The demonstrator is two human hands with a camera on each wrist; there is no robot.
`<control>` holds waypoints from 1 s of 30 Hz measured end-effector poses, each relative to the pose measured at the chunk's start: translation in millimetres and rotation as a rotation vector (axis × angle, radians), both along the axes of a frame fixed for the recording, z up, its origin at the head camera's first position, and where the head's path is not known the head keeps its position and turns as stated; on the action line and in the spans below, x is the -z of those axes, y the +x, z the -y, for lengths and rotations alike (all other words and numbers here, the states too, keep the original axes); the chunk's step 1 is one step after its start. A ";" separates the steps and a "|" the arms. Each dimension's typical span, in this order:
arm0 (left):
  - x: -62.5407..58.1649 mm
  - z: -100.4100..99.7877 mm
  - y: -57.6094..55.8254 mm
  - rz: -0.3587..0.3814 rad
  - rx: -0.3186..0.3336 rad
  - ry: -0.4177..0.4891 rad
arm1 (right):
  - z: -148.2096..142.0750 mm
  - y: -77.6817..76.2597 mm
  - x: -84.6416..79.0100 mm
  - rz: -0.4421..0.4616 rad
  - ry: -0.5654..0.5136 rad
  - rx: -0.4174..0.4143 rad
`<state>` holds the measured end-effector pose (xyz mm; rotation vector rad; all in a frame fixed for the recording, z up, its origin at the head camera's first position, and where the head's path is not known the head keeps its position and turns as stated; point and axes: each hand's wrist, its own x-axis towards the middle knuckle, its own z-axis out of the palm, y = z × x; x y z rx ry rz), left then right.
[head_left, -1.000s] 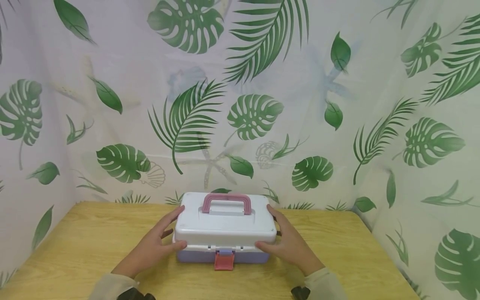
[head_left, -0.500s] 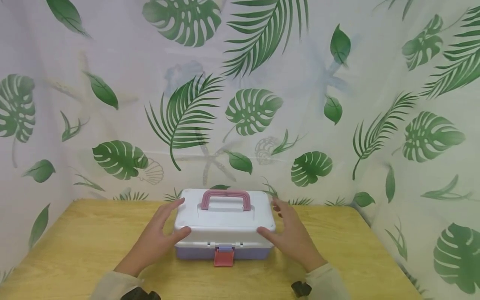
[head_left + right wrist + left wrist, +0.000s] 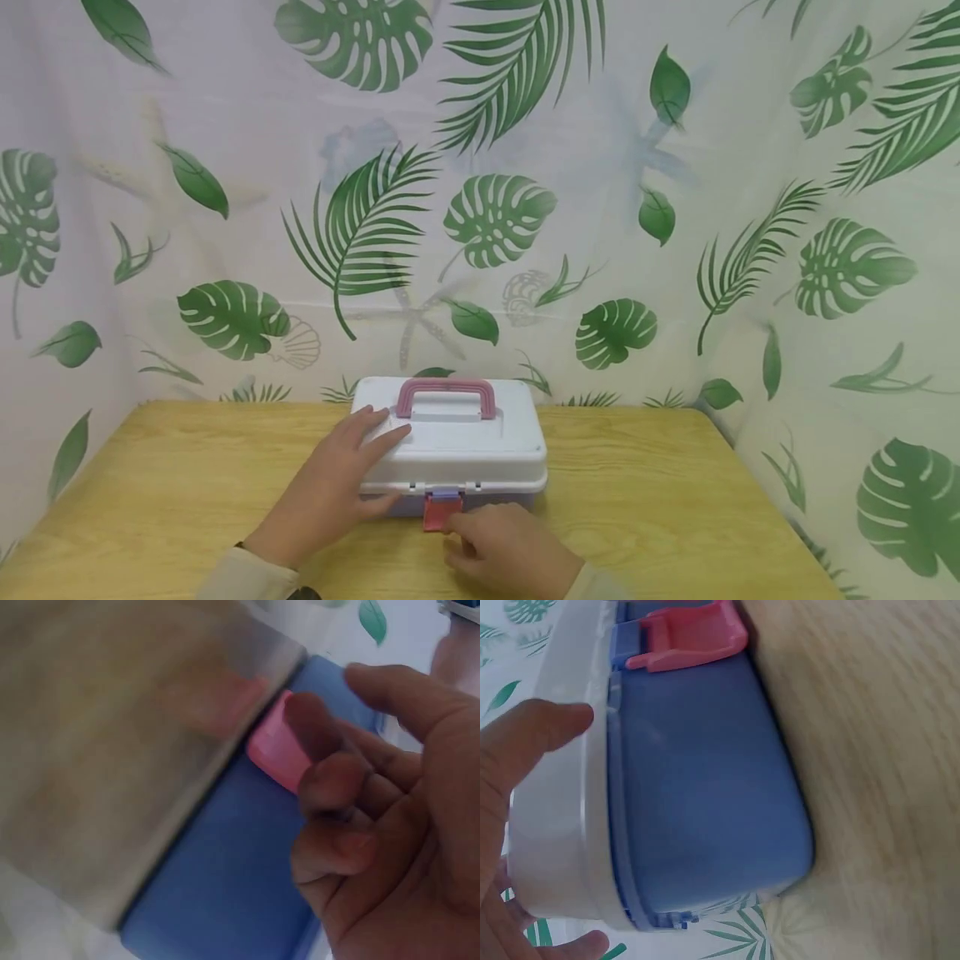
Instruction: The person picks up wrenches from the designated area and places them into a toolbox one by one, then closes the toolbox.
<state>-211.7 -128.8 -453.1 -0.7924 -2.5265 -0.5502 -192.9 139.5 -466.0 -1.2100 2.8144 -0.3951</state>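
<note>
A plastic carry case (image 3: pixel 457 442) with a white lid, a pink handle (image 3: pixel 446 387) and a blue-purple base stands on the wooden table. Its pink latch (image 3: pixel 441 512) juts outward at the front. My left hand (image 3: pixel 330 479) lies against the left side of the lid, fingers spread over the top and thumb at the front. In the left wrist view that thumb (image 3: pixel 555 724) is near the lid's front edge. My right hand (image 3: pixel 510 546) is at the latch, its index fingertip touching it. The right wrist view shows the other fingers curled and the thumb apart from the latch.
The wooden table (image 3: pixel 652 492) spreads out around the case. Behind it and at both sides hangs a white sheet (image 3: pixel 480 333) printed with green leaves. The case stands close to the back edge of the table.
My right hand has left the right side of the lid and moved down to the front latch. My left hand has shifted right, further over the lid. The case stays in place.
</note>
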 end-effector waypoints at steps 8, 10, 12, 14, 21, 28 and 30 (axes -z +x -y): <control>10.3 -6.4 0.0 -0.041 -0.038 -0.037 | 7.0 1.3 11.8 -0.035 0.101 0.062; 12.0 -6.8 0.2 -0.048 -0.052 -0.041 | 8.6 2.1 11.2 -0.031 0.112 0.076; 13.2 -7.4 0.3 -0.051 -0.062 -0.043 | 10.0 3.5 9.2 -0.017 0.119 0.092; 14.4 -7.9 0.3 -0.046 -0.071 -0.043 | 10.6 5.4 5.3 0.009 0.120 0.103; 18.8 -8.2 -0.9 -0.047 -0.073 -0.019 | 5.3 11.7 -8.3 -0.055 -0.036 0.145; 21.3 -7.7 -3.4 -0.113 -0.052 -0.001 | 0.3 3.7 -9.5 -0.598 -0.236 0.066; 20.3 -9.0 -3.9 -0.121 -0.045 0.003 | 0.9 1.2 -10.6 -0.688 -0.243 0.059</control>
